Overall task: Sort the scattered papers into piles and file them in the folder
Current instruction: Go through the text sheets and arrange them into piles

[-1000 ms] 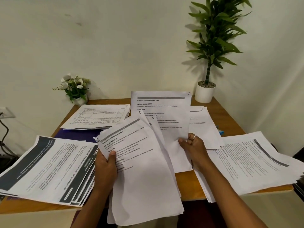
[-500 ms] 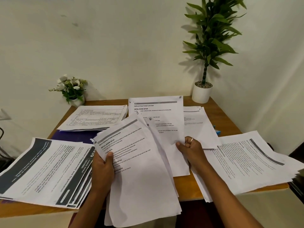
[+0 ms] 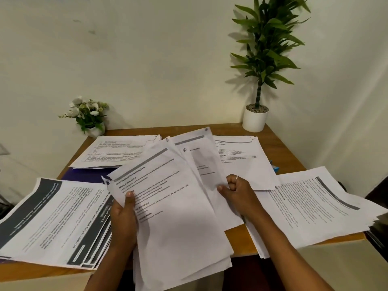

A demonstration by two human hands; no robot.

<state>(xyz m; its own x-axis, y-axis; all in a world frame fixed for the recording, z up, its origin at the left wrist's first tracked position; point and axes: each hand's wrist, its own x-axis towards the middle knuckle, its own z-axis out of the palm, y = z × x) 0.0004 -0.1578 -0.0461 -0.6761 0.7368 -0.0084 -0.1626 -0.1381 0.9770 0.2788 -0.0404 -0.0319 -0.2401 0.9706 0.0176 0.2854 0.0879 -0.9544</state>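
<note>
Nearest the camera, bottom centre, the left hand (image 3: 123,219) grips a loose fan of white printed sheets (image 3: 178,217) by its left edge, thumb pressed over the top page. A second ago the right hand (image 3: 237,191) was holding one page up out of that fan, nearly upright; now that page has dropped back and leans away with the others, and the hand is curled tight, pinching the right edge of the back sheets. So I'd say it got a look at the heading and is about to pull that page off to a pile, though which one I can't call.

The wooden surface (image 3: 281,148) carries the piles so far: a stack of dark-banded pages (image 3: 52,217) at lower left, a white text stack (image 3: 315,206) hanging over the edge at lower right, a smaller white pile (image 3: 241,158) mid right and a stack of table-printed sheets (image 3: 117,152) mid left. The dark blue folder (image 3: 88,175) pokes out from under those left piles, nothing filed in it yet as far as I can see.

At the back, a small white flower pot (image 3: 90,116) upper left and a tall green plant in a white pot (image 3: 260,80) upper right, neither in the way
</note>
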